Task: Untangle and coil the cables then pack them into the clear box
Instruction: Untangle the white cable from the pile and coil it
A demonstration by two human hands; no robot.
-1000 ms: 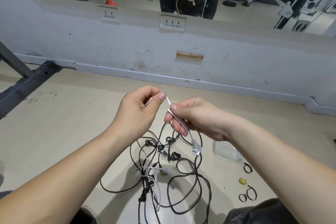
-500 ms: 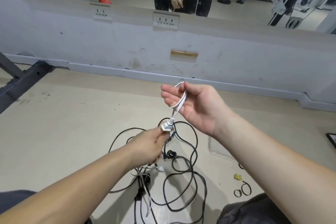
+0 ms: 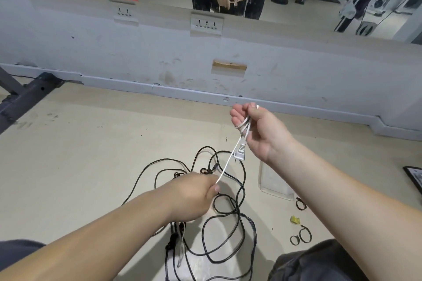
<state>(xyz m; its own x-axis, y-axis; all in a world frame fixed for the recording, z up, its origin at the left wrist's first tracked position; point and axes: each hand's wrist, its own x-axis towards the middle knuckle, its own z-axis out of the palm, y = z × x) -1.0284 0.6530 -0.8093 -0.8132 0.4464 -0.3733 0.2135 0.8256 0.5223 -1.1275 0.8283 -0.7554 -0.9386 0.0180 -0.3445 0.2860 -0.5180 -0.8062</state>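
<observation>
A white cable [image 3: 229, 160] runs taut between my two hands. My right hand [image 3: 258, 130], raised above the floor, has loops of this cable wound round its curled fingers, and the white plug [image 3: 240, 154] hangs just below it. Lower down, my left hand [image 3: 194, 194] pinches the white cable and holds it stretched. Under both hands a tangle of black cables [image 3: 223, 217] lies spread on the floor. The clear box [image 3: 274, 181] sits on the floor to the right of the tangle, partly hidden by my right forearm.
Small black cable ties [image 3: 301, 236] and a yellow scrap [image 3: 295, 219] lie on the floor at the right. A grey wall with sockets [image 3: 206, 24] and a mirror stands ahead. A dark metal frame [image 3: 20, 98] crosses the floor at the far left.
My left hand slid down the white cable, away from the plug, pulling it taut. My right hand closed its fingers round the wound loops, and the plug now hangs free.
</observation>
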